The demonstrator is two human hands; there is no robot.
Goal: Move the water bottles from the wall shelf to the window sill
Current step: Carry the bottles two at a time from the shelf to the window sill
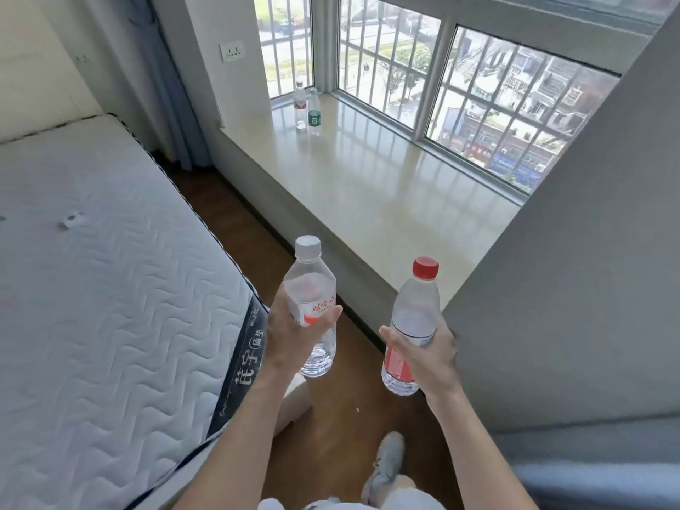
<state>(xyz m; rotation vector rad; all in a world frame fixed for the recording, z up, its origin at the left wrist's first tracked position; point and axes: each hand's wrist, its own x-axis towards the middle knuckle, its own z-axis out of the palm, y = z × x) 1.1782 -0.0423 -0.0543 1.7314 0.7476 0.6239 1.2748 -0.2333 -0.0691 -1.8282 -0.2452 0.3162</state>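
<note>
My left hand [290,333] grips a clear water bottle with a white cap [311,285] around its red-and-white label. My right hand [428,353] grips a second clear bottle with a red cap [415,311] and a red label. Both bottles are upright, held above the wooden floor in front of the cream window sill [368,185]. At the sill's far left corner stand two more bottles side by side: one with a red label [300,104] and one with a green label [314,108]. The wall shelf is not in view.
A bare quilted mattress [99,270] fills the left side. A grey wall [574,288] juts out on the right beside my right hand. A strip of brown wooden floor [331,417] runs between them, with my shoe [386,469] on it. Barred windows [478,93] back the sill.
</note>
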